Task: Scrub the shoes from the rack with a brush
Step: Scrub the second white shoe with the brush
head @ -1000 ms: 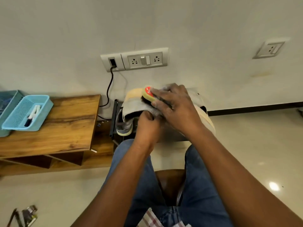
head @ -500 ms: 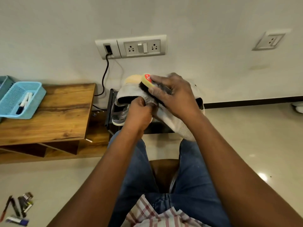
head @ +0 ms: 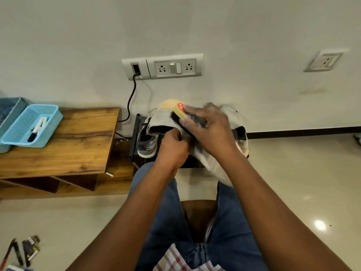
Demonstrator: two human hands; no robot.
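A light grey shoe (head: 162,120) with a tan sole is held up in front of me above my knees. My left hand (head: 172,148) grips it from below at the opening. My right hand (head: 209,127) presses a yellow brush (head: 180,111) with dark bristles and a red label against the shoe's side. The black shoe rack (head: 135,137) stands against the wall behind, with a dark grey sneaker (head: 146,143) on it. Much of the rack is hidden by my hands.
A wooden low table (head: 74,141) at the left carries a blue basket (head: 48,122) with markers. A wall socket panel (head: 163,66) has a black cable (head: 130,100) hanging down. Pens and small items (head: 21,251) lie on the floor, bottom left. I sit on a brown stool (head: 197,216).
My view has shifted a little. The right hand and brush have slid slightly along the shoe, which is tilted more; the left hand keeps its grip.
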